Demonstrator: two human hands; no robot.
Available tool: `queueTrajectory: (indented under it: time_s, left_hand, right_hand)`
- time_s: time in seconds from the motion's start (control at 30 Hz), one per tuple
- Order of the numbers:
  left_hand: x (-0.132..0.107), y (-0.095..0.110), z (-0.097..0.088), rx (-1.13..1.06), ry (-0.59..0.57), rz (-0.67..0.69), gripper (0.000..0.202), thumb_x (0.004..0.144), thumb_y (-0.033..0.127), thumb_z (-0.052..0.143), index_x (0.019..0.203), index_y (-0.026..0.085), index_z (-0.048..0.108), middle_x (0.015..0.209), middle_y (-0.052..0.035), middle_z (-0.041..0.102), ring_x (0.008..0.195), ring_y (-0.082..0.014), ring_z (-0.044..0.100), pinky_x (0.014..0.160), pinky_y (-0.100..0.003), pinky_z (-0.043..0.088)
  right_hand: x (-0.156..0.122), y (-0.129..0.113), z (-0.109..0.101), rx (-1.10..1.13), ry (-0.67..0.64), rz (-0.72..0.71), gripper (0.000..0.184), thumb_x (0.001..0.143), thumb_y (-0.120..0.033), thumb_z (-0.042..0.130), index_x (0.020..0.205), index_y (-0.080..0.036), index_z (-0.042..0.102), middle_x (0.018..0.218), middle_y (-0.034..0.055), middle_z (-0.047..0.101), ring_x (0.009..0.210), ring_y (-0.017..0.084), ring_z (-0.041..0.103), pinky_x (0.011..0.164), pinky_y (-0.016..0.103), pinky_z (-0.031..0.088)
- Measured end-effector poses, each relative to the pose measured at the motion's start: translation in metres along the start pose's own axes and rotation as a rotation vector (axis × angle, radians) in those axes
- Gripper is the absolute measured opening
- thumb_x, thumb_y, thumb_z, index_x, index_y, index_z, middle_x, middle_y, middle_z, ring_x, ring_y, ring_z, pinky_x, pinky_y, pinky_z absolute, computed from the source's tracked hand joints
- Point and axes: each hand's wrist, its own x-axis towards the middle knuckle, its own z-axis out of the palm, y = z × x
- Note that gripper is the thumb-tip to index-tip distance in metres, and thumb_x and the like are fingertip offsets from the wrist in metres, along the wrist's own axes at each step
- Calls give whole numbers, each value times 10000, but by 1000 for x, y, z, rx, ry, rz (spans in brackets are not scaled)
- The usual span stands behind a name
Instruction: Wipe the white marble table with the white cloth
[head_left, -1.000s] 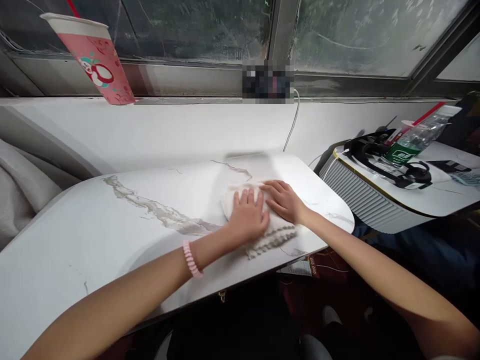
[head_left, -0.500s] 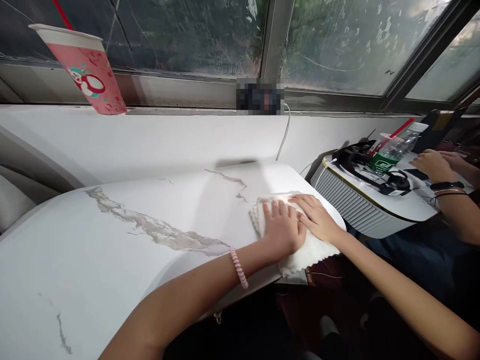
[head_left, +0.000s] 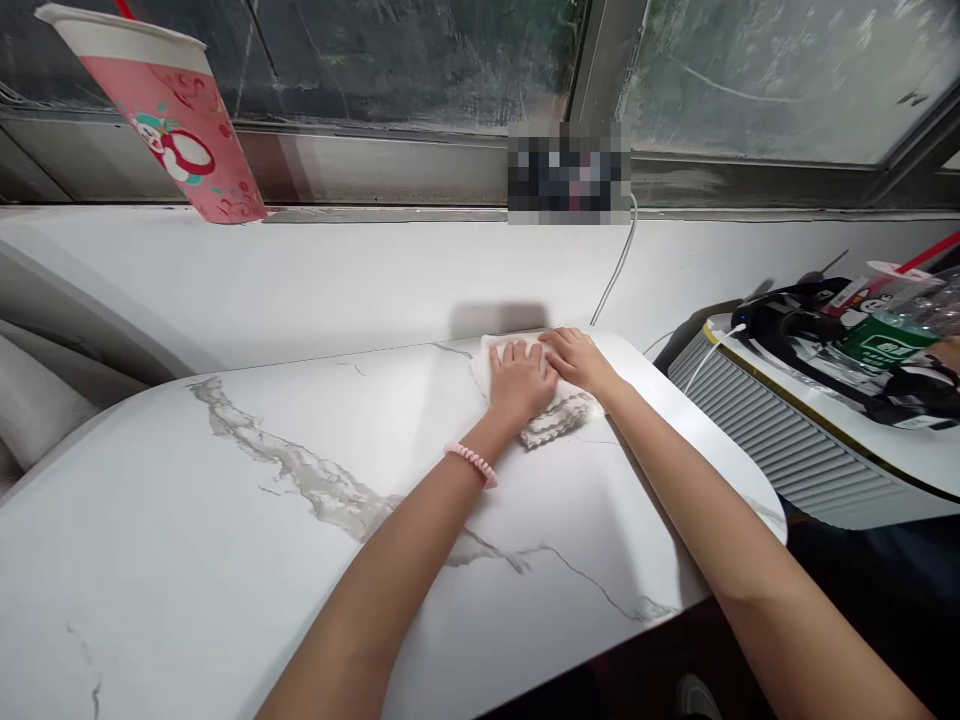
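A white cloth point(head_left: 559, 418) with a frilled edge lies bunched on the white marble-patterned tabletop point(head_left: 225, 560), close to its back edge by the wall. My left hand point(head_left: 520, 382), with a pink beaded bracelet point(head_left: 471, 463) on the wrist, presses down on it with fingers spread. Beside it my right hand point(head_left: 579, 360) lies on the cloth's right part, fingers stretched out flat. The hands are side by side, and they cover much of the cloth.
A pink paper cup point(head_left: 176, 140) with a red straw stands on the window ledge at left. A blurred-out dark object point(head_left: 568, 175) trails a white cable point(head_left: 616, 262). At right, a ribbed white cabinet point(head_left: 780, 420) bears a green-labelled bottle point(head_left: 885, 340), another cup and black gear.
Both hands and the cloth have moved from the table's front right edge to its back edge near the wall. The cloth is now more bunched. The camera view has shifted.
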Motion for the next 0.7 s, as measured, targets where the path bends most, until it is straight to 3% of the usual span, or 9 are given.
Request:
queueTrajectory:
  time_s: [0.37,0.53,0.7]
  left_hand:
    - [49,-34,0,-6,-12,62,451,975,404,303,1315,190,508,1377,-95,541,1314,-249,426,1175,-474,197]
    - [48,-33,2,5,-21,50,481,985,394,254,1360,187,474,1430,-99,501,1355,-254,384,1181,-507,168]
    - [31,-24,0,47,-35,11,539,978,408,256,1420,150,425,1491,-132,434,1402,-273,332,1188,-534,143]
  right_hand:
    - [48,18,27,-71,78,65,360,910,-280,394,1190,-212,610,1187,125,627,1088,316,499,923,471,425]
    - [48,19,27,-87,60,73,377,910,-293,401,1208,-189,607,1215,138,613,1100,318,501,936,473,425]
    - [36,12,19,-37,31,41,421,915,-325,404,1270,-183,579,1258,133,600,1165,313,491,981,477,404]
